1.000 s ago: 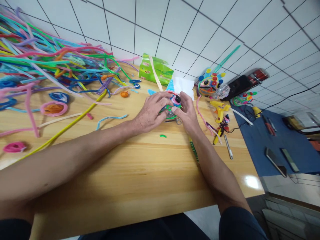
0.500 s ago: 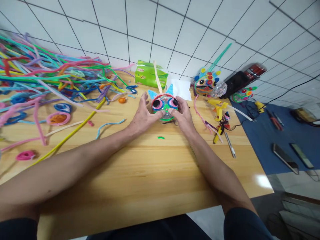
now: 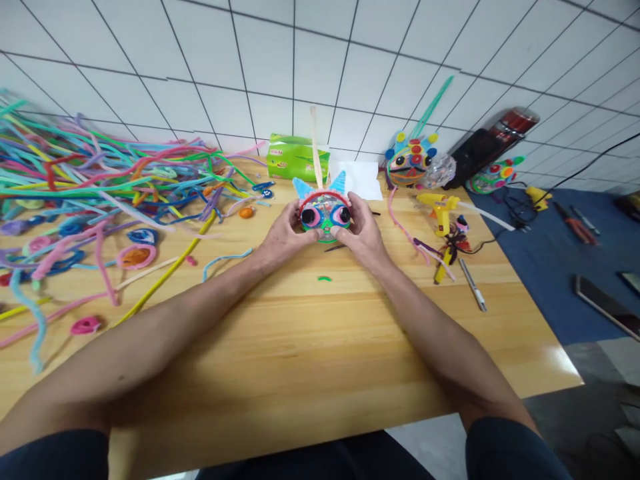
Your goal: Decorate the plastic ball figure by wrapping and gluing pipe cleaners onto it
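Between my two hands is a cat-faced pipe-cleaner craft (image 3: 326, 212) with pointed blue ears, big pink and black eyes and a green lower rim. A long cream strip (image 3: 316, 150) stands up behind it. My left hand (image 3: 290, 233) grips its left side, thumb pressed on the lower front. My right hand (image 3: 363, 230) clasps the right side in the same way, and the thumbs nearly meet below the eyes. Fingers behind the craft are partly hidden. A dark thin tool (image 3: 336, 248) lies partly covered under it. Closer to me rests a small green piece (image 3: 325, 279).
Loose pipe cleaners (image 3: 115, 167) heap on the left. Behind stand a green tissue pack (image 3: 295, 159) and white paper (image 3: 356, 179). To the right are another decorated face (image 3: 413, 163), a yellow glue gun (image 3: 440, 210) with a cord, a pen (image 3: 473, 285) and a phone (image 3: 607, 307).
The craft's face has tipped up slightly in my hands, showing more of its top rim. Both hands still hold its sides. The camera view has shifted a little left.
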### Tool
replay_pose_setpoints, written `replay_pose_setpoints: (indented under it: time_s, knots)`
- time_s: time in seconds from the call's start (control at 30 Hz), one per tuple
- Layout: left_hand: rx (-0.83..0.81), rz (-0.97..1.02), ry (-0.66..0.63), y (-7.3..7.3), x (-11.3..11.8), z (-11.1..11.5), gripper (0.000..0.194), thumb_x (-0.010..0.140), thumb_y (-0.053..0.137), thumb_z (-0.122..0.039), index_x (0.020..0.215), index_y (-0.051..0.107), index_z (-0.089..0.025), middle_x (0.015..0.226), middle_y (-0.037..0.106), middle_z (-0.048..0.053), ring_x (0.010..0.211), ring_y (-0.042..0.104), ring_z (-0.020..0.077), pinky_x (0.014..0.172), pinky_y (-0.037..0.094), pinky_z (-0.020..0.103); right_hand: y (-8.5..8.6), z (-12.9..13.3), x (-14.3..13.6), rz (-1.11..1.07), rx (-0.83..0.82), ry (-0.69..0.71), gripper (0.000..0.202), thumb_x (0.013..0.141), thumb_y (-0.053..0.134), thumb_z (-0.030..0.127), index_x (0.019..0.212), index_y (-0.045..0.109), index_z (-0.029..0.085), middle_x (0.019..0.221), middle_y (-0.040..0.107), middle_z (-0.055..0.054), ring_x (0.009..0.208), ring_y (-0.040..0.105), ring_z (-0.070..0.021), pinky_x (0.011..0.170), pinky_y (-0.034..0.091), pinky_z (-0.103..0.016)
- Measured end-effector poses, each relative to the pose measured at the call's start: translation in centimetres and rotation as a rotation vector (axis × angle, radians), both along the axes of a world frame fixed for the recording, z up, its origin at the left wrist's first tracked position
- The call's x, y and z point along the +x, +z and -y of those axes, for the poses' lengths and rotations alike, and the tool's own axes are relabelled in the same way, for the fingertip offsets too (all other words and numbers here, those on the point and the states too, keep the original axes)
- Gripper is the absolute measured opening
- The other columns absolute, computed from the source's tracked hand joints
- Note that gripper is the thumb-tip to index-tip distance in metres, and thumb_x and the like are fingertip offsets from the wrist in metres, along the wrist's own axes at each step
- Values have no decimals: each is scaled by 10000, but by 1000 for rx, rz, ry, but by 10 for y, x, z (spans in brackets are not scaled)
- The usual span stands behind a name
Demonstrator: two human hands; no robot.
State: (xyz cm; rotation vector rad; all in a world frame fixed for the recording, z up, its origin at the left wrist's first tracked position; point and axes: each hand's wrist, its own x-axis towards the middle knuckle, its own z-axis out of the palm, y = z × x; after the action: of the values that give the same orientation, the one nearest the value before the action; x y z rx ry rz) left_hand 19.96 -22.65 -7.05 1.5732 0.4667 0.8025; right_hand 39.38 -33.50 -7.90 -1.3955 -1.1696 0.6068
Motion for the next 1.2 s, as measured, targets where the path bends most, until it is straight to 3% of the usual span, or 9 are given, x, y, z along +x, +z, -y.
replay_pose_setpoints:
  time_s: [0.27, 0.47, 0.67, 0.8, 1.03, 1.2]
  knots:
    - [23, 23, -14, -8, -1, -4, 1048, 781, 1006, -683, 1569, 459, -260, 1701, 593, 206, 1420, 754, 360, 1167, 673, 502, 3, 1, 3, -14, -32, 20, 1164, 742, 942, 789, 1700, 477, 320, 1751, 559, -181, 1617, 571, -419, 1193, 650, -625]
    - [-25, 147, -15, -14, 5, -5, 1069, 727, 1065, -639, 1547, 489, -267, 1664, 625, 169, 1525, 672, 405, 1304, 572, 586, 6, 3, 0, -23, -31, 37, 1149, 778, 930, 745, 1729, 445, 320, 1781, 521, -157, 1688, 472, -435, 1250, 605, -629]
    - [-43, 147, -29, -21, 8, -9, 1144, 709, 1077, -648, 1588, 451, -269, 1678, 618, 186, 1547, 651, 439, 1339, 526, 663, 3, 1, 1, -10, -34, 27, 1156, 770, 921, 757, 1733, 443, 332, 1772, 530, -151, 1656, 513, -431, 1185, 650, -613]
    - [32, 177, -24, -24, 9, -8, 1155, 739, 1042, -702, 1606, 418, -261, 1685, 596, 204, 1580, 625, 440, 1366, 498, 655, 5, 2, 0, 36, -15, 21, 1211, 770, 910, 813, 1766, 406, 343, 1799, 510, -155, 1673, 505, -431, 1206, 638, -620]
    - [377, 232, 38, -5, 0, -4, 1109, 875, 969, -663, 1724, 360, -291, 1763, 498, 194, 1683, 511, 423, 1403, 460, 596, 25, 14, -2, 210, 162, 17, 1169, 865, 845, 848, 1804, 359, 348, 1853, 449, -143, 1739, 433, -415, 1331, 551, -609]
    - [438, 209, 54, 10, -5, 0, 1122, 905, 922, -716, 1767, 344, -291, 1767, 500, 190, 1703, 482, 435, 1417, 435, 615, 34, 18, -2, 263, 249, 16, 1093, 910, 848, 786, 1798, 369, 365, 1835, 464, -143, 1715, 469, -415, 1326, 558, -625]
